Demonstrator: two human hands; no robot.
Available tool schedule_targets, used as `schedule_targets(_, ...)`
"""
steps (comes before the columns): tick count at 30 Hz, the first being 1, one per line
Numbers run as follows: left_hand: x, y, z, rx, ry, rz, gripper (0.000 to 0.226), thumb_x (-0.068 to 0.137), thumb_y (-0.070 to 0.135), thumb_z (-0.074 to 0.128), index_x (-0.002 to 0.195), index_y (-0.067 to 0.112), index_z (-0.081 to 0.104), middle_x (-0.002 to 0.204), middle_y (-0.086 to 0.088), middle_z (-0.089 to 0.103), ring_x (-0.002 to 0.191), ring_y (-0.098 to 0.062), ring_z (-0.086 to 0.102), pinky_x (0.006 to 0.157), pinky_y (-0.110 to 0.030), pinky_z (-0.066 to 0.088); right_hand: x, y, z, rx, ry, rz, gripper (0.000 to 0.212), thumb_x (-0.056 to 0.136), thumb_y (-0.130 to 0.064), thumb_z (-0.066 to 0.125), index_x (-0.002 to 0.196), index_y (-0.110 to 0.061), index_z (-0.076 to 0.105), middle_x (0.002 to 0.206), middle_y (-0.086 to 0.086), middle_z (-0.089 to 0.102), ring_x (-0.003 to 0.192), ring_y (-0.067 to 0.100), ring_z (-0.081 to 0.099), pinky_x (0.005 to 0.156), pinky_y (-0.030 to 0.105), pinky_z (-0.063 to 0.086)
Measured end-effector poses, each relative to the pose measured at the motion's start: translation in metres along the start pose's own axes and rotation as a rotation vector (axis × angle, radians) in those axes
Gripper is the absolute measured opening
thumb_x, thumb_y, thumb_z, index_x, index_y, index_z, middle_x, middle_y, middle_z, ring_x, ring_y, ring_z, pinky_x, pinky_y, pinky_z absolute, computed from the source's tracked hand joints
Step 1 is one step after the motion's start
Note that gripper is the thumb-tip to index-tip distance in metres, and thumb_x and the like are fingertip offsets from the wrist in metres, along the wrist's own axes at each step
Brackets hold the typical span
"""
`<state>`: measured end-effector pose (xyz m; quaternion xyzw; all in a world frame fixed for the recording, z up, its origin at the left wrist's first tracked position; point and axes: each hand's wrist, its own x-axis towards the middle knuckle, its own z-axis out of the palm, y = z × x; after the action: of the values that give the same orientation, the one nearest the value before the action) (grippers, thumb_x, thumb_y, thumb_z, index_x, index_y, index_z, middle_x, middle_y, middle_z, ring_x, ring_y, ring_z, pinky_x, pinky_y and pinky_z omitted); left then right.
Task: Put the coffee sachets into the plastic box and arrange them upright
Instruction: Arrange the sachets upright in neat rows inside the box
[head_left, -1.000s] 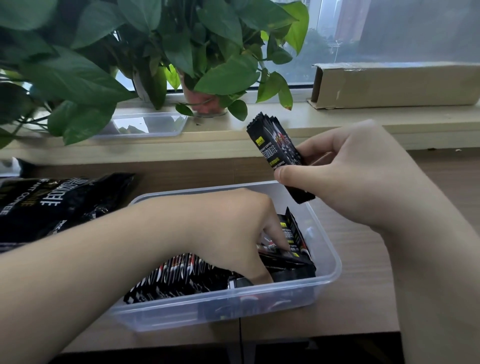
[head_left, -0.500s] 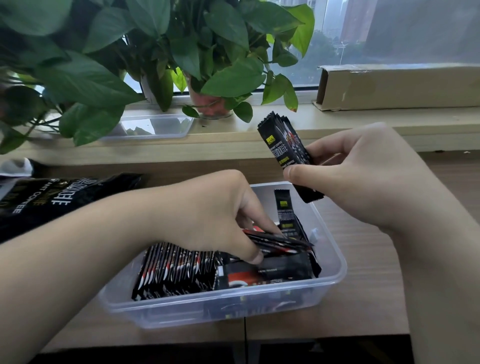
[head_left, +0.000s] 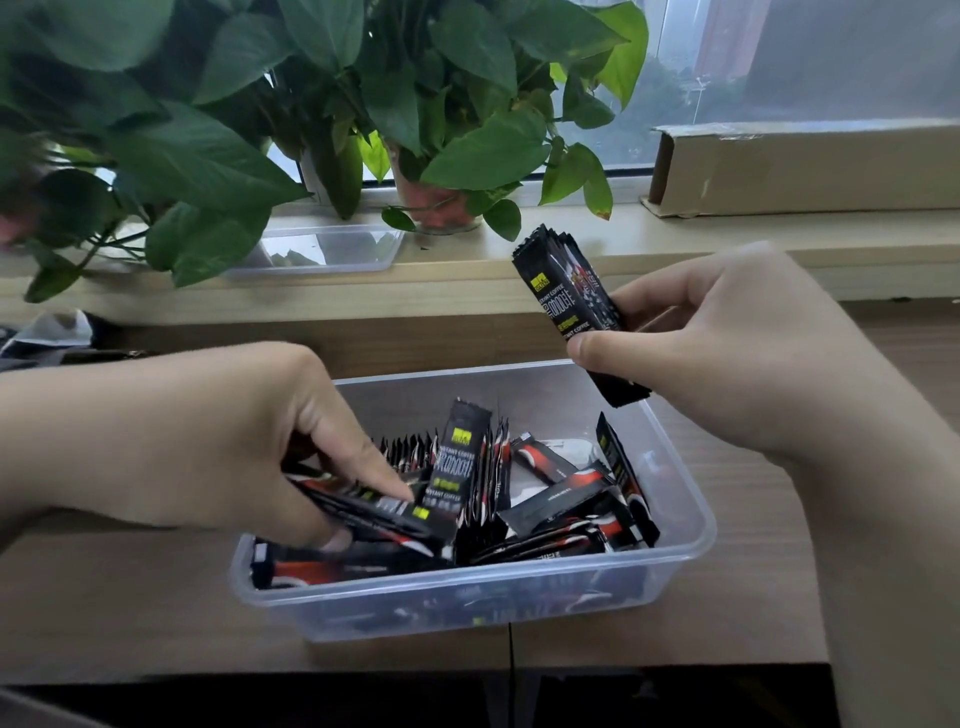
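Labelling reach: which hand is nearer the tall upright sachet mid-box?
Left. The left hand grips tilted sachets right beside the upright sachet in the box; the right hand holds a bundle up over the box's far right corner.

Left hand (head_left: 249, 447), reaching low, pinches loose sachets (head_left: 374, 512); raised right hand (head_left: 727, 353) grips a sachet bundle (head_left: 566, 291).
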<state>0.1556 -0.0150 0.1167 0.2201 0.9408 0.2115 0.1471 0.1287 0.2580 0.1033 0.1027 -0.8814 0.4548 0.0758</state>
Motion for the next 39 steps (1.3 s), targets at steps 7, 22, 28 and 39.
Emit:
schedule_targets(7, 0.004, -0.017, 0.002, 0.137, -0.143, 0.208, 0.038, 0.061, 0.069, 0.082, 0.097, 0.066, 0.07, 0.09, 0.03, 0.072, 0.077, 0.003, 0.07, 0.064, -0.017, 0.055, 0.001, -0.002, 0.004, 0.007, -0.021, 0.004, 0.009, 0.072, -0.037, 0.082, 0.074, -0.028, 0.08, 0.06, -0.006, 0.074, 0.076, 0.028, 0.072, 0.056, 0.024, 0.042)
schedule_targets(22, 0.029, -0.006, 0.011, 0.381, -0.097, 0.078, 0.059, 0.08, 0.079, 0.049, 0.076, 0.021, 0.051, 0.066, -0.003, 0.05, 0.048, -0.006, 0.034, 0.05, -0.024, 0.04, 0.002, 0.001, 0.001, -0.002, -0.02, 0.013, 0.011, 0.072, -0.039, 0.083, 0.075, -0.029, 0.08, 0.06, -0.008, 0.074, 0.074, 0.024, 0.073, 0.057, 0.024, 0.044)
schedule_targets(28, 0.053, 0.024, 0.027, 0.324, -0.077, 0.009, 0.037, 0.094, 0.056, 0.046, 0.081, 0.028, 0.066, 0.064, 0.019, 0.072, 0.052, 0.003, 0.059, 0.056, -0.013, 0.042, 0.002, 0.001, 0.002, -0.008, -0.03, 0.019, 0.011, 0.073, -0.038, 0.082, 0.074, -0.027, 0.08, 0.06, -0.007, 0.074, 0.078, 0.031, 0.071, 0.057, 0.025, 0.042)
schedule_targets(39, 0.067, 0.02, 0.042, 0.069, -0.236, 0.212, 0.016, 0.086, 0.02, 0.071, 0.086, 0.034, 0.079, 0.099, 0.017, 0.065, 0.082, -0.005, 0.063, 0.071, -0.013, 0.047, 0.002, 0.005, -0.001, -0.009, -0.028, 0.006, 0.013, 0.072, -0.038, 0.082, 0.076, -0.026, 0.08, 0.062, -0.003, 0.075, 0.076, 0.031, 0.071, 0.058, 0.027, 0.045)
